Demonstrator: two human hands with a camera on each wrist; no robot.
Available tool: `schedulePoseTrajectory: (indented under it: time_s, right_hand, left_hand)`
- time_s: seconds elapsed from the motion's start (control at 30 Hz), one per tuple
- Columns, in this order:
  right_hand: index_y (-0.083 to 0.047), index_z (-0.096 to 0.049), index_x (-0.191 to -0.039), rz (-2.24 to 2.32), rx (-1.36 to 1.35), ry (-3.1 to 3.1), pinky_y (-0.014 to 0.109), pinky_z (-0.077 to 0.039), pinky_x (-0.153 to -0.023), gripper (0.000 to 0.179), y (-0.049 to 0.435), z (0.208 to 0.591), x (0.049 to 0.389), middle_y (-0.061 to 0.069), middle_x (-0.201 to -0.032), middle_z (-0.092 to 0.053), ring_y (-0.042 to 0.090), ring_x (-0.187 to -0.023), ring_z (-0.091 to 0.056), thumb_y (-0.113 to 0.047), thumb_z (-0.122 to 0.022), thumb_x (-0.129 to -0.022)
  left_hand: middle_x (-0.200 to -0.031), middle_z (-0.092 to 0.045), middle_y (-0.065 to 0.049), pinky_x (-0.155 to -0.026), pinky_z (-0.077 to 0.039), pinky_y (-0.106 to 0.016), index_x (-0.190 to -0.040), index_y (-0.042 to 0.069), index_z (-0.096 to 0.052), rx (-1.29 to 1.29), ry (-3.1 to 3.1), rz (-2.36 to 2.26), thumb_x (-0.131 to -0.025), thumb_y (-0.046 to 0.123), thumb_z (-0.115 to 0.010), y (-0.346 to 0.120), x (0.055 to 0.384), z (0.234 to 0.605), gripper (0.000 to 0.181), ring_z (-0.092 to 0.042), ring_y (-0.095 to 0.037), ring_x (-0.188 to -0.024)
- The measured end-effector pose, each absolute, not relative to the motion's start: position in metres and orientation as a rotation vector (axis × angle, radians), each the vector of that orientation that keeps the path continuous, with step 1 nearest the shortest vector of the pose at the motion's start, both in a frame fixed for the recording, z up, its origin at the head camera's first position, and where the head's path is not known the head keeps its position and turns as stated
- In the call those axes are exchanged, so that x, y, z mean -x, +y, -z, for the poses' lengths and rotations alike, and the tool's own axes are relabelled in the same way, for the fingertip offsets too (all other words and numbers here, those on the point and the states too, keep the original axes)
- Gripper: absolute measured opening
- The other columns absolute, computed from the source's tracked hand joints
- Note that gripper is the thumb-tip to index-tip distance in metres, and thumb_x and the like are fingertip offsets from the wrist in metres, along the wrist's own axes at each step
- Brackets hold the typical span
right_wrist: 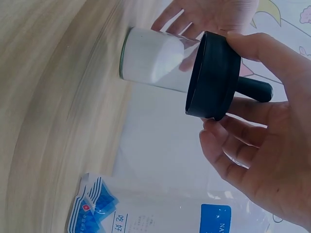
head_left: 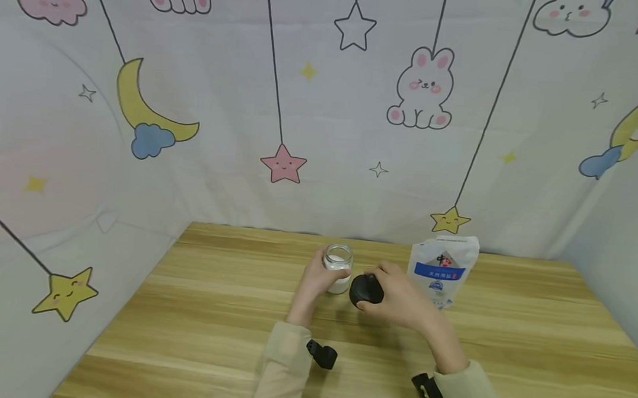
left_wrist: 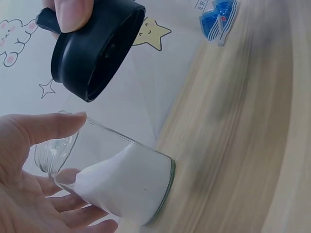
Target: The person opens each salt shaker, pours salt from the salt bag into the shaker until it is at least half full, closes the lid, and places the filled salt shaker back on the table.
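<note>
A clear glass jar (head_left: 339, 277) partly filled with white powder or fine grains stands on the table, its mouth uncovered. My left hand (head_left: 320, 275) grips it round the upper part; the left wrist view shows the thumb and fingers about the jar's neck (left_wrist: 63, 145). Just right of the jar, my right hand (head_left: 400, 296) holds a round black lid (head_left: 366, 291) by its rim. In the right wrist view the lid (right_wrist: 214, 77) has a short stem sticking out of its top. The lid is apart from the jar.
A white and blue pouch (head_left: 440, 272) with printed lettering stands upright behind the right hand. The wooden table (head_left: 211, 337) ends at a patterned cloth backdrop (head_left: 344, 117) at the back, with cloth at both sides.
</note>
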State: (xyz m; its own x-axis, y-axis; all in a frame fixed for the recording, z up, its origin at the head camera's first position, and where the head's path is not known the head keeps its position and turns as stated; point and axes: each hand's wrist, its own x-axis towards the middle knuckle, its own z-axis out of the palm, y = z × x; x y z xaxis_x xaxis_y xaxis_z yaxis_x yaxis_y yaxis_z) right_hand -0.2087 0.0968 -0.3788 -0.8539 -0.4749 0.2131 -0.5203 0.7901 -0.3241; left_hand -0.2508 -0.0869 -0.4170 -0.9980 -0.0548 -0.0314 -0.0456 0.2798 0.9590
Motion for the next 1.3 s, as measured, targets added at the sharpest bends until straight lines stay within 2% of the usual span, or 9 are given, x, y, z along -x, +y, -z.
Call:
schedulePoseTrajectory:
  time_s: [0.17, 0.4, 0.8, 1.0, 1.13, 1.3]
  right_hand:
    - [-0.005, -0.06, -0.124, -0.589, -0.749, -2.833, 0.041, -0.055, -0.083, 0.063, 0.095, 0.376, 0.21, 0.012, -0.119, -0.058, 0.025, -0.105, -0.057, -0.041, -0.078, -0.076]
    - [-0.004, -0.059, -0.121, -0.625, -0.693, -2.807, 0.037, -0.055, -0.076, 0.059, 0.094, 0.373, 0.213, 0.011, -0.112, -0.058, 0.023, -0.098, -0.056, -0.039, -0.078, -0.078]
    - [-0.005, -0.06, -0.122, -0.654, -0.67, -2.752, 0.041, -0.054, -0.081, 0.059, 0.086, 0.376, 0.222, 0.01, -0.112, -0.057, 0.025, -0.102, -0.055, -0.037, -0.079, -0.076]
    - [-0.003, -0.059, -0.123, -0.738, -0.631, -2.733, 0.043, -0.054, -0.083, 0.061, 0.084, 0.378, 0.229, 0.014, -0.118, -0.057, 0.028, -0.107, -0.055, -0.039, -0.078, -0.078]
    - [-0.004, -0.058, -0.124, -0.77, -0.617, -2.734, 0.045, -0.054, -0.085, 0.062, 0.081, 0.377, 0.232, 0.015, -0.123, -0.056, 0.03, -0.112, -0.055, -0.041, -0.077, -0.079]
    - [-0.004, -0.058, -0.125, -0.806, -0.607, -2.728, 0.044, -0.054, -0.086, 0.061, 0.077, 0.374, 0.239, 0.013, -0.12, -0.056, 0.028, -0.109, -0.054, -0.042, -0.075, -0.081]
  left_hand:
    - [-0.138, -0.052, -0.022, -0.104, -0.04, -0.057, -0.141, 0.003, -0.04, -0.083, -2.48, 1.901, -0.077, 0.013, -0.076, -0.088, 0.251, 0.416, 0.074, -0.049, -0.041, -0.127]
    - [-0.137, -0.052, -0.021, -0.104, -0.04, -0.056, -0.14, 0.003, -0.041, -0.088, -2.446, 1.965, -0.076, 0.008, -0.075, -0.085, 0.252, 0.417, 0.073, -0.049, -0.04, -0.126]
    - [-0.135, -0.054, -0.021, -0.103, -0.041, -0.055, -0.138, 0.004, -0.044, -0.1, -2.466, 1.925, -0.074, 0.013, -0.076, -0.086, 0.253, 0.419, 0.072, -0.05, -0.04, -0.125]
    - [-0.137, -0.053, -0.021, -0.103, -0.04, -0.057, -0.139, 0.005, -0.044, -0.091, -2.491, 1.908, -0.075, 0.017, -0.078, -0.089, 0.255, 0.421, 0.073, -0.049, -0.041, -0.127]
    - [-0.137, -0.052, -0.022, -0.104, -0.04, -0.057, -0.139, 0.005, -0.044, -0.081, -2.48, 1.934, -0.075, 0.016, -0.079, -0.091, 0.256, 0.422, 0.073, -0.048, -0.042, -0.127]
    - [-0.135, -0.054, -0.022, -0.102, -0.042, -0.055, -0.138, 0.005, -0.046, -0.063, -2.442, 1.976, -0.074, 0.013, -0.078, -0.092, 0.256, 0.423, 0.072, -0.049, -0.041, -0.125]
